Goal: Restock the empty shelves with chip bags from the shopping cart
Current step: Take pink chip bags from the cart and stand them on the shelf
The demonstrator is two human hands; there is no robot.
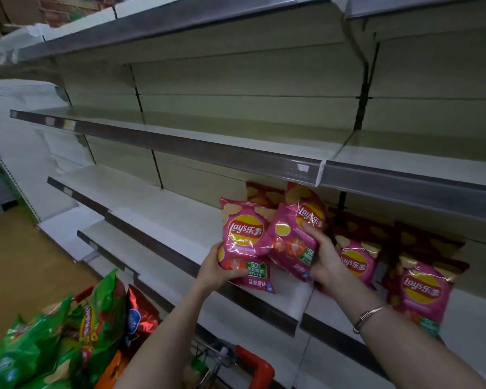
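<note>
Left hand: the left hand [216, 269] holds the left bag [243, 234] by its bottom corner, with the fingers curled under it and the thumb across its front
Right hand: the right hand [324, 256], a bracelet [368, 318] on its wrist, grips the right bag [295, 237] at its lower edge, with the fingers wrapped over the front
Bags in hand: both are pink and sit over the front of the shelf [163, 203]; the right one is tilted and overlaps the left one's upper corner; whether either has been set down cannot be told
Done: two more pink bags [354, 262] stand just to the right on the same shelf, with darker red packs [267, 195] behind them
Left to do: the long left stretch of this shelf is bare, and so are the upper shelf [236, 136] and the lower shelf [101, 228] as far as they show
Cart: green bags [34, 352] and a red bag [141, 313] are piled beside the cart handle [260, 363], waiting to go up
Progress: restocking looks to be at an early stage, with one corner filled and most of the shelving and much of the cart load to come
</note>
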